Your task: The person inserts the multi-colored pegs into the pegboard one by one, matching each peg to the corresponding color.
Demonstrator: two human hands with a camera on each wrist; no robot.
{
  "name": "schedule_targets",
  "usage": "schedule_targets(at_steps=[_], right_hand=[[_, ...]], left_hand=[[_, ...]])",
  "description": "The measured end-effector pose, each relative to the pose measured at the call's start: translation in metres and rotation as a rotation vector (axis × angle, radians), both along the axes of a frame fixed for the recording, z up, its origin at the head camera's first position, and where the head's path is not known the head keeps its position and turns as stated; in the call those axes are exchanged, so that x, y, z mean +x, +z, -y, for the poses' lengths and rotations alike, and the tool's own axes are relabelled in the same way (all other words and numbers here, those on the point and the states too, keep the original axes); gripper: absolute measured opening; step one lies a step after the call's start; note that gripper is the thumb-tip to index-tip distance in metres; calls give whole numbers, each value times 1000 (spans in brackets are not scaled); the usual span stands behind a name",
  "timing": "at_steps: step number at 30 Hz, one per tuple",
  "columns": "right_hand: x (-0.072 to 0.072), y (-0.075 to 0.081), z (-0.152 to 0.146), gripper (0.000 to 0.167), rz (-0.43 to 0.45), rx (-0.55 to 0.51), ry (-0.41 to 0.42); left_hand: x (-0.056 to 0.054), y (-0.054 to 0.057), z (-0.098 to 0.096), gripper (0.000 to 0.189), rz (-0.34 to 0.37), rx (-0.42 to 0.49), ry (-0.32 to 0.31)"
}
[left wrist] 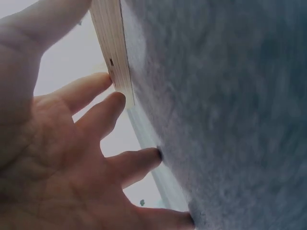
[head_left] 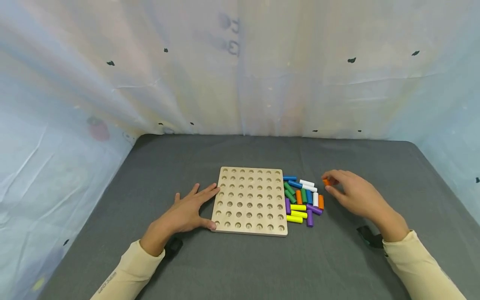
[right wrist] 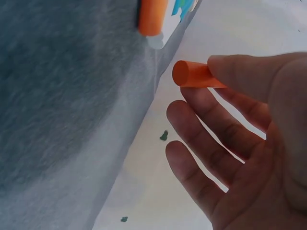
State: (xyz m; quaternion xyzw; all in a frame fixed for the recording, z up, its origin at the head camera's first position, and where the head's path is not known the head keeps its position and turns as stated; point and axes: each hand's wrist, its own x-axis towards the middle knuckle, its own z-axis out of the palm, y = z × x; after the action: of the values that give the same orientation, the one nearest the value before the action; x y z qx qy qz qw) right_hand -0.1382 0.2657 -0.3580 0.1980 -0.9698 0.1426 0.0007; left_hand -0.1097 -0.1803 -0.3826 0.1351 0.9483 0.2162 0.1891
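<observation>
A square wooden board (head_left: 245,200) with rows of round holes lies on the grey table. Against its left edge rest the thumb and fingers of my left hand (head_left: 187,212), spread out; the left wrist view shows fingertips at the board's side (left wrist: 113,52). My right hand (head_left: 354,192) pinches an orange peg (right wrist: 194,74) between thumb and index finger, to the right of the peg pile. Its other fingers are loosely bent. Another orange peg (right wrist: 152,17) lies on the table near it in the right wrist view.
Right beside the board lies a loose pile of coloured pegs: yellow (head_left: 296,219), purple (head_left: 310,218), green (head_left: 290,196), white (head_left: 315,199), blue (head_left: 290,178) and orange. A pale printed curtain (head_left: 262,83) hangs behind the grey table (head_left: 240,266) and along its sides.
</observation>
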Motion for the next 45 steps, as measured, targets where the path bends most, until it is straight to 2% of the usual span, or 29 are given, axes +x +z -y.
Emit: schedule_targets(at_steps=[7, 14, 21, 30, 35, 39, 45], right_hand=[[-8, 6, 16, 29, -5, 9, 3], [-21, 15, 38, 27, -62, -32, 91], [-35, 20, 61, 25, -41, -82, 125], [-48, 24, 92, 20, -6, -102, 170], [-53, 26, 109, 19, -29, -104, 210], [-57, 30, 124, 20, -49, -114, 239], [-63, 33, 143, 18, -29, -147, 272]], left_hand=[[4, 2, -4, 102, 15, 26, 23], [7, 5, 1, 102, 43, 42, -3], [8, 6, 2, 104, 64, 59, 18], [8, 7, -4, 102, 40, 9, 60], [9, 7, -5, 100, 17, -3, 72], [8, 5, -5, 100, -15, -22, 71], [6, 2, -7, 99, -68, -16, 60]])
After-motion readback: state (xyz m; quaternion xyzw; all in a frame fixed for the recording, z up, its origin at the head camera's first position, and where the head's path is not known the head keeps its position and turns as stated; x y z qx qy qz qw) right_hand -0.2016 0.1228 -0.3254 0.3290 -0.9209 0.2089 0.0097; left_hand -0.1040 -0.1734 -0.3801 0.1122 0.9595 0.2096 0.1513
